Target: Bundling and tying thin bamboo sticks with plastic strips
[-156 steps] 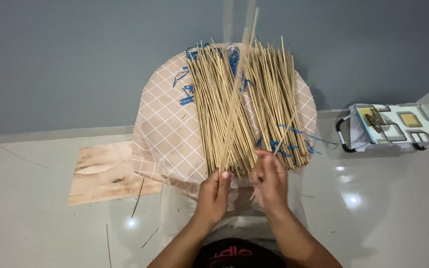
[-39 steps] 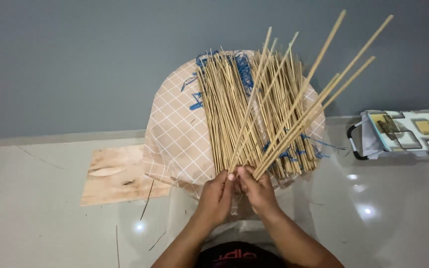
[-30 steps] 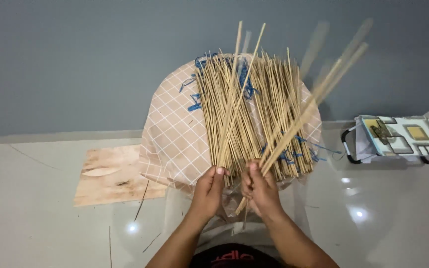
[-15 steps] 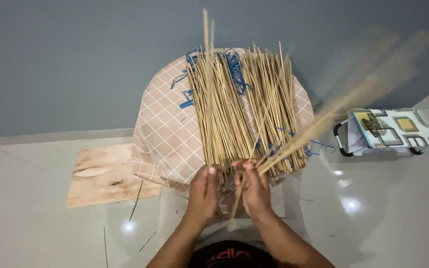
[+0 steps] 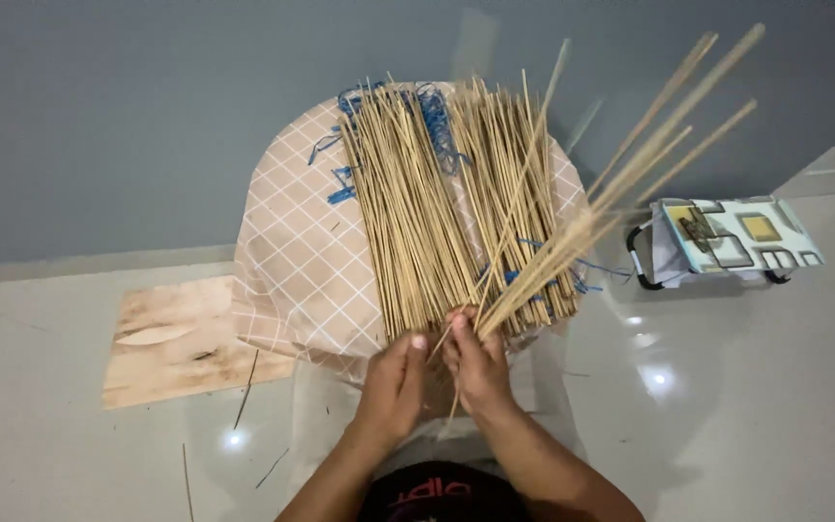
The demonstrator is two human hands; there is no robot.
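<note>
Head view: right hand (image 5: 478, 362) grasping raised sticks (image 5: 620, 193); left hand (image 5: 396, 379) clenched beside.

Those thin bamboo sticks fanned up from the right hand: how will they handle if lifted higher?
The raised sticks look stiff: they stay straight though gripped only at their near ends by the right hand. They probably weigh little. They splay apart, so some may slip loose onto the stick pile.

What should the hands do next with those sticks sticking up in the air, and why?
Probably lower the raised sticks onto the right-hand pile. The right hand grips their near ends, so they fan up and rightward off the round table, while the left hand rests at the piles' near ends.
</note>
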